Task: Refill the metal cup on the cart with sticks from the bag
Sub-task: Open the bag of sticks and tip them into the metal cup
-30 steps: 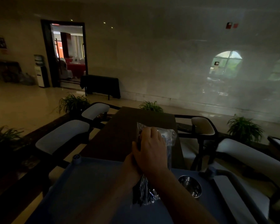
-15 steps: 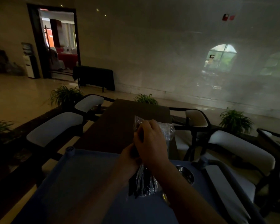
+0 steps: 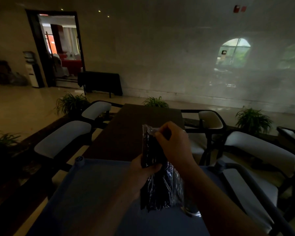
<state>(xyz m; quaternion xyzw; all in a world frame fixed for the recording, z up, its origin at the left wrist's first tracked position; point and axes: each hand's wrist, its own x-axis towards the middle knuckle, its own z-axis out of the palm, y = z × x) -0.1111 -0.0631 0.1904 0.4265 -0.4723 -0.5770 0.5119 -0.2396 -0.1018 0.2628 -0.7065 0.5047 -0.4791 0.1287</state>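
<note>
Both hands [image 3: 174, 143] apparently around bag [image 3: 160, 189]

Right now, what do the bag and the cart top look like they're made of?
The bag looks like thin clear plastic film: it is crinkled, glints in streaks, and dark sticks show through it. The cart top looks like matte blue moulded plastic, with a raised rim and a rounded corner post; the dim light leaves that uncertain.

Bag [image 3: 160, 188] held over cart [image 3: 92, 193]; cup [image 3: 193, 212] seemingly beneath, right; table [image 3: 136, 130] behind cart.
</note>
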